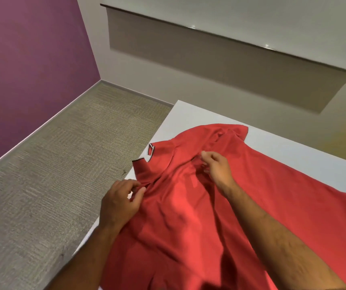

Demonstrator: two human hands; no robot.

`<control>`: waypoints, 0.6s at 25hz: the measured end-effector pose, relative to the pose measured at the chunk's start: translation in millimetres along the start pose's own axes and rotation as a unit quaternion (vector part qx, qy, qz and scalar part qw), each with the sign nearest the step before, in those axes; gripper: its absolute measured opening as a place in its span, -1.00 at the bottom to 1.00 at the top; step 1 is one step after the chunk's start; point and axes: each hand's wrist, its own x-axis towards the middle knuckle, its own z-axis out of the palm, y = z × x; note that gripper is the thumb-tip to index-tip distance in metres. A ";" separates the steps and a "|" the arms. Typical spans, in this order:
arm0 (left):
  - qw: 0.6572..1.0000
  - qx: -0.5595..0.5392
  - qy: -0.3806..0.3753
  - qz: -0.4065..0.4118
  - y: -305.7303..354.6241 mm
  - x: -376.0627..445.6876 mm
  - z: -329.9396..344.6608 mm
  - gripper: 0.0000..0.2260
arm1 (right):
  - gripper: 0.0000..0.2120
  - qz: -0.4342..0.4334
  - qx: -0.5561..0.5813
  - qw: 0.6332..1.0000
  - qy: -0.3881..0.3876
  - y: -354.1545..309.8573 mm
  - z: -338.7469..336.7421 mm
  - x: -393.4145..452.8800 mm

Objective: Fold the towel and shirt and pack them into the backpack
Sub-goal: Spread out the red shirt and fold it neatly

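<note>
Head camera looks down, close over table (189,114).

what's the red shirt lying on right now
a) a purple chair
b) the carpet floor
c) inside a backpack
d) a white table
d, since the red shirt is spread across the white table, with the left hand and right hand both pinching its fabric; the carpet lies beyond the table edge and no backpack is in view.
</note>
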 end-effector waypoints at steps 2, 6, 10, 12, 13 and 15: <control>0.991 -0.003 -0.048 0.127 10.9 -3.9 12.9 -0.86 | -0.92 -0.055 -0.066 0.995 0.042 22.1 -14.9 -28.6; 0.938 0.072 -0.206 0.268 14.7 -25.2 40.4 -0.54 | -0.71 -0.113 -0.220 0.964 0.095 85.1 -51.5 -113.6; 0.944 0.126 -0.247 0.180 3.5 -46.4 34.9 -0.16 | -0.43 -0.118 -0.382 0.910 0.113 145.4 -104.3 -189.9; 0.944 0.159 -0.245 0.157 2.1 -53.9 27.0 -0.04 | -0.34 -0.083 -0.443 0.883 0.133 163.8 -131.1 -221.5; 0.942 0.173 -0.245 0.152 3.9 -57.8 24.0 -0.01 | -0.28 -0.061 -0.468 0.870 0.140 172.3 -143.1 -235.1; 0.940 0.190 -0.252 0.134 7.9 -67.2 19.8 0.00 | -0.17 -0.001 -0.515 0.847 0.132 184.7 -162.3 -256.7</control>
